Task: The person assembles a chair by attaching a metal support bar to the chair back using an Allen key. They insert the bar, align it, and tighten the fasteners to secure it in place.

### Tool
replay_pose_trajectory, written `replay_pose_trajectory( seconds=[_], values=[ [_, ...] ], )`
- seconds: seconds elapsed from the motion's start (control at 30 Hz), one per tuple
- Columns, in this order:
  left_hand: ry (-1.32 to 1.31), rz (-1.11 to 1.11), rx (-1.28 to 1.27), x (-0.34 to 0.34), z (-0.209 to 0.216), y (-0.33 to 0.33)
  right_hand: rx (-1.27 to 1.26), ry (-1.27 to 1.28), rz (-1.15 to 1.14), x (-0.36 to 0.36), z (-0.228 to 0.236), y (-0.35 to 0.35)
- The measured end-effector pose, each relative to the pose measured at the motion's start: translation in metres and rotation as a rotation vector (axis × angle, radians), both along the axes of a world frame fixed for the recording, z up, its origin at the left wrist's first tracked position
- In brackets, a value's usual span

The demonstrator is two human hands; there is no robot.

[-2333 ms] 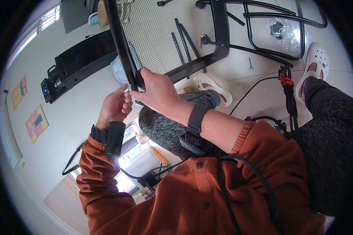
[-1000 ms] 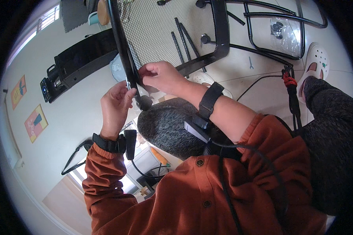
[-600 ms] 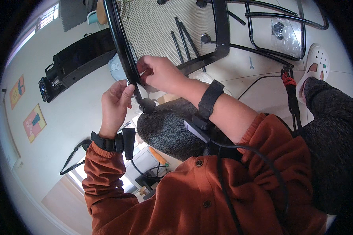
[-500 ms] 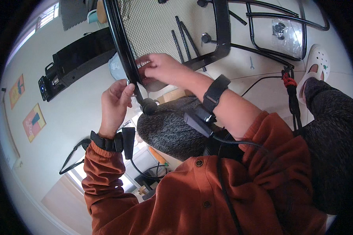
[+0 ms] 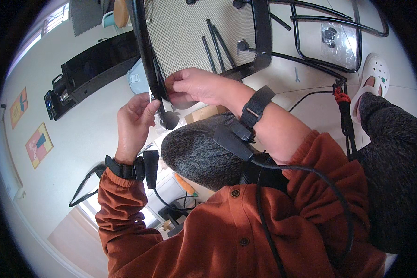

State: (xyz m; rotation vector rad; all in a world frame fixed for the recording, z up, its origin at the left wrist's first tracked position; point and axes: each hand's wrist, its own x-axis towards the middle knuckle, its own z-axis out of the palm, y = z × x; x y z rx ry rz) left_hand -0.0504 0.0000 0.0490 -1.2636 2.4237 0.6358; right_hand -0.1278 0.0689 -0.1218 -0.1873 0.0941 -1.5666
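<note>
A black metal frame (image 5: 263, 34) with a wire mesh panel (image 5: 185, 37) stands tilted in front of me. Its near black tube (image 5: 146, 46) runs down to a dark rounded end piece (image 5: 170, 121). My left hand (image 5: 135, 118) is closed at the tube's outer side, thumb and fingers pinching a small shiny metal piece (image 5: 151, 97) whose exact kind is unclear. On the tube's inner side, my right hand (image 5: 197, 86) has its fingers curled together against the metal. Whatever is between those fingertips is hidden.
Several loose black rods (image 5: 217, 44) show by the mesh. Rightward on the floor lie a small wrench (image 5: 297, 74), bent black tubing (image 5: 329, 69) and a clear plastic bag of dark parts (image 5: 338, 39). A cardboard box (image 5: 204, 113) sits beyond my knee, and a black monitor (image 5: 102, 58) stands at left.
The lower part of the tube and its end piece have turned or shifted slightly. My right hand has moved a little down and right, its fingers drawn closer together. The left hand keeps its grip.
</note>
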Motion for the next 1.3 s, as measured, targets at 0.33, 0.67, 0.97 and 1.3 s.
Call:
replay_pose_trajectory(
  seconds=[0.33,0.67,0.97,1.3],
  values=[
    [-0.001,0.006,0.002,0.001,-0.001,0.001,0.1,-0.005,0.092,0.0,0.003,-0.006],
    [0.019,0.025,0.005,0.001,0.0,0.002,0.072,-0.144,0.083,-0.001,0.004,-0.002],
    [0.039,-0.07,-0.084,0.003,-0.006,-0.003,-0.077,0.23,-0.027,0.004,-0.01,-0.006],
    [0.082,-0.249,-0.156,0.002,-0.004,0.002,0.082,-0.043,0.141,0.002,-0.006,-0.005]
  ],
)
